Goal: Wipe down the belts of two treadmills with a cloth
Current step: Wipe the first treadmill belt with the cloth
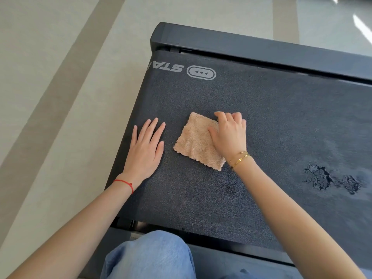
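Note:
A dark textured treadmill belt [261, 121] fills the middle of the view, with a white logo near its far left end. A folded peach cloth [193, 141] lies flat on the belt. My right hand [229, 135] rests on the cloth's right side, its fingers curled over the far right corner and gripping it. My left hand [146, 150] lies flat on the belt to the left of the cloth, fingers straight, apart from the cloth. A wet puddle [322, 178] sits on the belt to the right.
The black treadmill frame [241, 45] runs along the belt's far side and a near rail [231, 256] along the front. My knee in blue jeans [149, 256] is at the bottom. Pale striped floor [60, 97] lies to the left.

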